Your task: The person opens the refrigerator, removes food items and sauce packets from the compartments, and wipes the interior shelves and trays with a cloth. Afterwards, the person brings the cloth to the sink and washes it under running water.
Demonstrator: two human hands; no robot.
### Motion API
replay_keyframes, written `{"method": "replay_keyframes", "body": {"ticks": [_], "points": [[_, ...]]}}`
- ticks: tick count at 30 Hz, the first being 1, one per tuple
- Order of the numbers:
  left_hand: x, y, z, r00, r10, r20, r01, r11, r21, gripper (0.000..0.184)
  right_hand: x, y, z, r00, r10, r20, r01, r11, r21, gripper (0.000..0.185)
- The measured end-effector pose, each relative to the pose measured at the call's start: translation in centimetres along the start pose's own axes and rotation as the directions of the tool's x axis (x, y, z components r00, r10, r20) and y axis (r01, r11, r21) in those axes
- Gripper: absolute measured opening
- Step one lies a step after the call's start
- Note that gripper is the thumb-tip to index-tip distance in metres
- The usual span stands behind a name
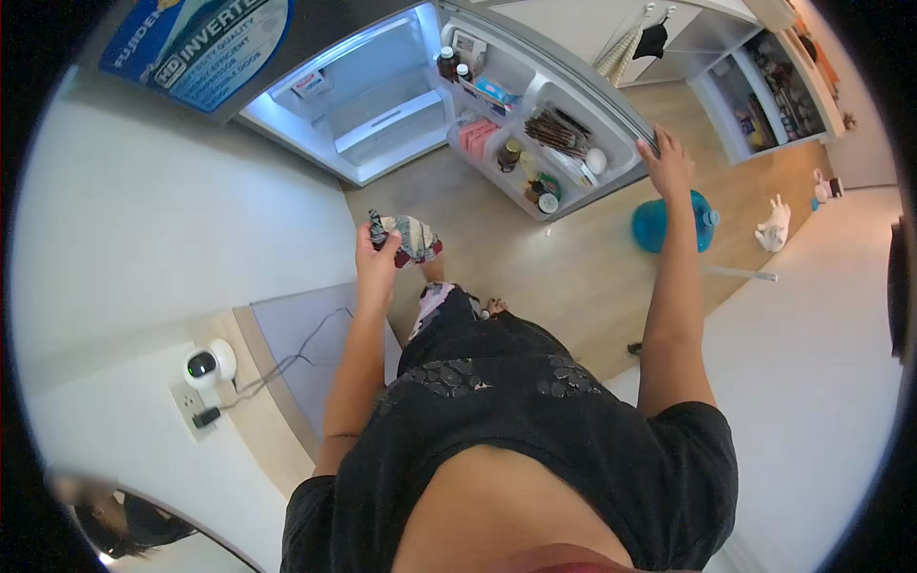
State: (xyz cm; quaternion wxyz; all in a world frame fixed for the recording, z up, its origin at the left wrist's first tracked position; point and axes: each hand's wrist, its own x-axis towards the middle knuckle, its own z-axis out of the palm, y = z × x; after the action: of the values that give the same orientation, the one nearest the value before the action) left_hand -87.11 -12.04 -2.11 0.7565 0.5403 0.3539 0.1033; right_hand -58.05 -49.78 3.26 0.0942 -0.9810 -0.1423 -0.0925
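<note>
The refrigerator door (pixel 611 91) stands open, with bottles, packets and a white round item on its inner shelves. My right hand (pixel 669 164) rests at the door's outer edge, its fingers bent over the rim. In my left hand (pixel 378 256) is a bunched patterned cloth (pixel 413 239) in grey, cream and dark red, gripped between thumb and fingers. The lit refrigerator compartment (pixel 382 124) lies beyond the cloth, with a small packet (pixel 311 86) at its left side.
A blue water jug (pixel 650 227) lies on the floor below my right forearm. Farther right is a white cat-shaped object (pixel 773 225). An open cabinet (pixel 755 95) stands at the upper right. At the lower left are a white camera (pixel 222 361) and its cable.
</note>
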Motion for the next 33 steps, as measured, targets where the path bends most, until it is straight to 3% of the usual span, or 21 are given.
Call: {"method": "replay_keyframes", "body": {"ticks": [2, 4, 5, 6, 7, 8, 10, 12, 13, 15, 19, 21, 22, 24, 25, 27, 28, 29, 30, 31, 33], "points": [[2.1, 1.0, 1.4, 0.999, -0.021, 0.05, 0.024, 0.998, -0.066, 0.036, -1.3, -5.1, -1.9, 0.957, -0.143, -0.253, -0.002, 0.868, -0.496, 0.047], [4.0, 3.3, 3.9, 0.996, -0.016, 0.087, 0.023, 0.996, -0.085, 0.039, -1.2, -10.4, -2.3, 0.944, -0.211, -0.255, 0.202, 0.978, -0.06, 0.046], [5.2, 3.9, 5.0, 0.993, -0.018, 0.113, 0.031, 0.993, -0.111, 0.042, -1.6, -14.0, -1.9, 0.986, -0.154, -0.063, 0.167, 0.913, 0.373, 0.048], [7.0, 4.1, 6.0, 0.991, 0.027, 0.132, -0.019, 0.998, -0.058, 0.047, -2.3, -17.0, 0.3, 0.969, -0.242, -0.053, 0.221, 0.747, 0.627, 0.048], [8.7, 4.4, 7.5, 0.99, 0.008, 0.143, 0.0, 0.999, -0.054, 0.047, -2.7, -19.9, 2.3, 0.949, -0.306, 0.072, 0.18, 0.717, 0.673, 0.052], [9.9, 5.5, 8.9, 0.973, 0.041, 0.226, -0.014, 0.993, -0.119, 0.048, -2.7, -23.2, 2.4, 0.926, -0.371, 0.066, 0.217, 0.669, 0.711, 0.057], [12.1, 7.3, 10.5, 0.949, 0.068, 0.308, -0.011, 0.983, -0.183, 0.049, -2.4, -27.1, 4.6, 0.973, -0.208, 0.096, 0.04, 0.565, 0.824, 0.058], [14.5, 8.9, 10.8, 0.843, -0.001, 0.537, 0.085, 0.988, -0.132, 0.045, 0.6, -27.4, 5.4, 0.989, -0.122, 0.083, -0.001, 0.557, 0.831, 0.056], [15.6, 9.8, 10.7, 0.836, -0.009, 0.548, 0.092, 0.988, -0.123, 0.045, 2.3, -27.3, 5.4, 0.997, -0.046, 0.062, -0.027, 0.545, 0.838, 0.055], [17.8, 11.5, 10.1, 0.738, -0.041, 0.674, 0.071, 0.997, -0.018, 0.039, 4.6, -26.9, 4.4, 0.997, -0.074, 0.011, 0.035, 0.596, 0.802, 0.055], [23.9, 9.9, 8.2, 0.805, -0.006, 0.593, -0.071, 0.992, 0.106, 0.03, 8.9, -25.9, 3.8, 0.994, -0.001, -0.105, 0.068, 0.774, 0.63, 0.055], [25.9, 9.3, 7.8, 0.875, -0.08, 0.477, -0.001, 0.986, 0.166, 0.023, 13.5, -26.2, 4.3, 0.873, -0.329, -0.359, 0.38, 0.922, 0.078, 0.048], [26.4, 9.4, 8.2, 0.875, -0.081, 0.477, 0.0, 0.986, 0.167, 0.023, 16.2, -26.6, 5.9, 0.874, -0.328, -0.359, 0.378, 0.922, 0.079, 0.048], [26.4, 9.4, 8.5, 0.851, -0.115, 0.512, 0.014, 0.98, 0.197, 0.022, 20.8, -27.5, 9.4, 0.797, -0.531, -0.286, 0.534, 0.842, -0.077, 0.048], [25.9, 9.2, 8.7, 0.857, -0.12, 0.502, 0.022, 0.98, 0.198, 0.022, 21.3, -26.9, 10.7, 0.796, -0.536, -0.28, 0.54, 0.839, -0.068, 0.048], [26.1, 9.3, 9.3, 0.84, -0.093, 0.535, -0.012, 0.982, 0.19, 0.022, 22.7, -25.2, 12.6, 0.725, -0.687, -0.052, 0.631, 0.693, -0.349, 0.04], [26.0, 9.1, 8.8, 0.839, -0.106, 0.535, -0.005, 0.979, 0.202, 0.022, 22.0, -24.4, 9.9, 0.823, -0.563, 0.071, 0.564, 0.799, -0.209, 0.036], [25.9, 8.8, 8.1, 0.829, -0.117, 0.547, 0.015, 0.982, 0.187, 0.023, 21.3, -21.6, 8.8, 0.892, -0.45, -0.041, 0.421, 0.861, -0.285, 0.032], [26.0, 8.4, 7.7, 0.819, -0.117, 0.561, 0.032, 0.987, 0.159, 0.023, 22.0, -18.2, 4.4, 0.956, -0.261, 0.134, 0.29, 0.907, -0.304, 0.03], [26.6, 7.8, 7.3, 0.819, -0.105, 0.564, 0.03, 0.99, 0.141, 0.023, 21.2, -13.5, 0.1, 0.995, -0.093, 0.022, 0.094, 0.924, -0.371, 0.026], [27.4, 6.7, 5.9, 0.853, -0.263, 0.45, 0.137, 0.946, 0.293, 0.024, 19.7, -4.2, -8.6, 0.945, 0.256, -0.205, -0.321, 0.852, -0.414, 0.022]]}}
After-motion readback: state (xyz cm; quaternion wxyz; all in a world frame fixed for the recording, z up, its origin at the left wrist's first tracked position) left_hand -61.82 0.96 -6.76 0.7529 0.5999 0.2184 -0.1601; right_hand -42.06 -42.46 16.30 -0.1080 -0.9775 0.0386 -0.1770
